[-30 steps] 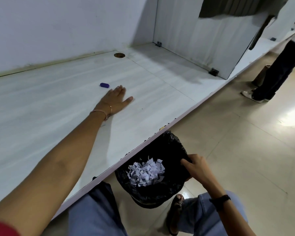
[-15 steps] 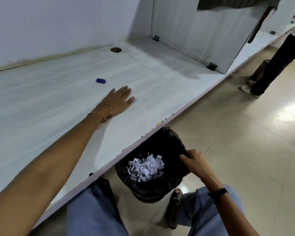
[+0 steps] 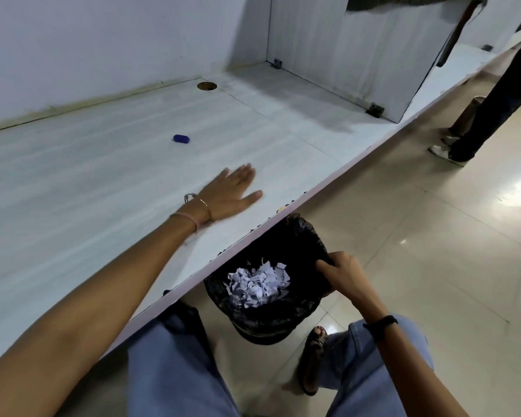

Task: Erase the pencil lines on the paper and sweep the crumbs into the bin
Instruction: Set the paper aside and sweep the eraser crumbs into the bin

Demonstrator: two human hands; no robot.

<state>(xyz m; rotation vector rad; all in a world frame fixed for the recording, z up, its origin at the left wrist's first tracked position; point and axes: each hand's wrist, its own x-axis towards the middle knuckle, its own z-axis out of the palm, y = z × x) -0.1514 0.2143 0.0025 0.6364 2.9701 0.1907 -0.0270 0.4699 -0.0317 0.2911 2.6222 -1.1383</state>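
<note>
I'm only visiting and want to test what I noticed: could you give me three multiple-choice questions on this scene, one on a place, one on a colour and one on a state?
1. Where is the bin?
A) on top of the desk
B) below the desk's front edge
C) against the back wall

2. What colour is the eraser?
A) red
B) yellow
C) blue

3. What is the left hand doing?
A) lying flat on the desk
B) pinching the eraser
C) reaching into the bin

Answers:
1 B: the right hand grips its rim just under the edge.
2 C: it shows dark blue against the white top.
3 A: its fingers are straight on the desk, and the eraser lies apart from it.
</note>
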